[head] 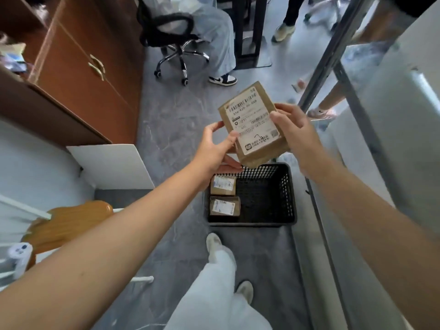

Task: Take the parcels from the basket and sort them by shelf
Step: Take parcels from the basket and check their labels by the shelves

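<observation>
The parcel (252, 125), a flat brown packet with a white printed label facing up, is held in the air just above the far edge of the basket (289, 194), tilted a little to the left. Both hands have it. The left hand (214, 148) grips its lower left corner, thumb on the label and fingers underneath. The right hand (295, 132) is curled round its right edge, fingertips on the front.

The basket is black mesh plastic and stands on the grey floor in front of the person's feet. Two small boxes (223, 185) lie in it, one behind the other against its left wall, each brown with a white label on top. The rest of the basket floor is bare.

Just right of the basket rises a metal shelf (333, 51), blurred. To the left a white board (112, 166) leans, with a brown wooden cabinet (78, 75) behind it. Further back stands a black office chair (171, 32), and other people's legs and shoes show around it.
</observation>
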Demonstrator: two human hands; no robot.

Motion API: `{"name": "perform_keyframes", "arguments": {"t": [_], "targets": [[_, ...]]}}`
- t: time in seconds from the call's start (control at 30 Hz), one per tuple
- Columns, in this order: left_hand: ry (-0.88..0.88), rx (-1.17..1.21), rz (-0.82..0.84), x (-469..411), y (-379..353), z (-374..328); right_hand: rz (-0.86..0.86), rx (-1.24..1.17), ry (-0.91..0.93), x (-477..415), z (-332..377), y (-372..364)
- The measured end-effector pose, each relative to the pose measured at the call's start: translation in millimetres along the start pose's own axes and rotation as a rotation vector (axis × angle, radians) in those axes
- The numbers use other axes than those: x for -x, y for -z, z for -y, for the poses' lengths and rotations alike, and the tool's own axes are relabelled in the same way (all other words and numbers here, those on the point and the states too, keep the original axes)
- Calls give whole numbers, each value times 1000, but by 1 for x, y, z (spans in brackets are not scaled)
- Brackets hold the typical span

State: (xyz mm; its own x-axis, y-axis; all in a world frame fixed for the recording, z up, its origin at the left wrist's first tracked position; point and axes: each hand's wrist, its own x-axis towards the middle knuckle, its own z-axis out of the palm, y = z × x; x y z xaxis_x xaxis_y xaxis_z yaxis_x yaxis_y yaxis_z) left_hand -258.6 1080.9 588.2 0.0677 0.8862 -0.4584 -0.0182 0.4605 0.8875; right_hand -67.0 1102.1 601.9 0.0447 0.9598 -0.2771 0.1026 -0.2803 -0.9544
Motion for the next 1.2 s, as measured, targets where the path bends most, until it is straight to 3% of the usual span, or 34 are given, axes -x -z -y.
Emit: {"name": "perform_keyframes", "arguments": {"t": [0.23, 0.37, 0.5, 0.7, 0.87, 1.03, 1.2], "targets": [[42, -206, -59, -90, 26, 32, 27, -34, -126, -56, -69, -21], [110, -97, 25, -137, 28, 50, 11, -140, -202, -85, -111, -17], [184, -106, 1, -174, 9, 88, -7, -134, -328, -105, -166, -8], [305, -243, -41, -216, -27, 190, -37, -25, -482, -134, -277, 11], [466, -213, -47, -266, -50, 285, 28, -25, -600, -167, -379, 23], [578, -188, -63, -324, -59, 388, 125, 95, -616, -217, -491, 21], [575, -209, -93, -370, -58, 481, 136, 200, -636, -252, -594, -2]]}}
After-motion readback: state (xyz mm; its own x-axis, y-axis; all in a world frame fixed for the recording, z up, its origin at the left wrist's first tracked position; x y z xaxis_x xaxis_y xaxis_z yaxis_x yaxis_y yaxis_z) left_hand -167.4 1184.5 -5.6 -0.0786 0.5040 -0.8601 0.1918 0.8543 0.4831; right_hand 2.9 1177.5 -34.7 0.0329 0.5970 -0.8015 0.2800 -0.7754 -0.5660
